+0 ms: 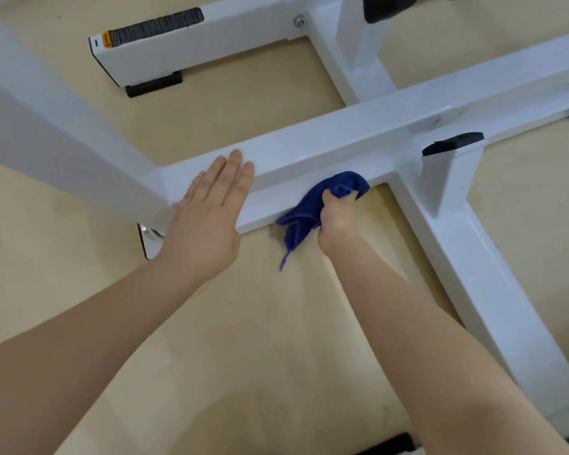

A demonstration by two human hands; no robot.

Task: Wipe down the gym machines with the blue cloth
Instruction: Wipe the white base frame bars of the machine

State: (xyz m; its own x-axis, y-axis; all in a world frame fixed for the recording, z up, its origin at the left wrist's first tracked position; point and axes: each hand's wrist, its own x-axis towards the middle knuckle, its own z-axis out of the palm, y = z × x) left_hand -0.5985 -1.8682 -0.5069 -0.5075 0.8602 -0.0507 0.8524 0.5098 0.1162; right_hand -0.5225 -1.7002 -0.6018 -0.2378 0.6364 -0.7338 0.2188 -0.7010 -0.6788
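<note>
Machine frame (326, 142): glossy white painted metal. Blue cloth (309, 205): soft, napped fabric. Floor (243, 323): smooth, matt tan. Foot pads (153, 84): matt black.

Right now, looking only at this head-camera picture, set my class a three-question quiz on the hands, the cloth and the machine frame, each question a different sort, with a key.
1. True or false: the left hand grips the blue cloth.
2. Which part of the machine does the cloth touch? A) the black grip strip B) the white crossbar C) the bolt
3. Fill in: the left hand lies ____ on the crossbar, fingers straight.

Key: 1 false, the right hand grips it; 2 B; 3 flat.
</note>
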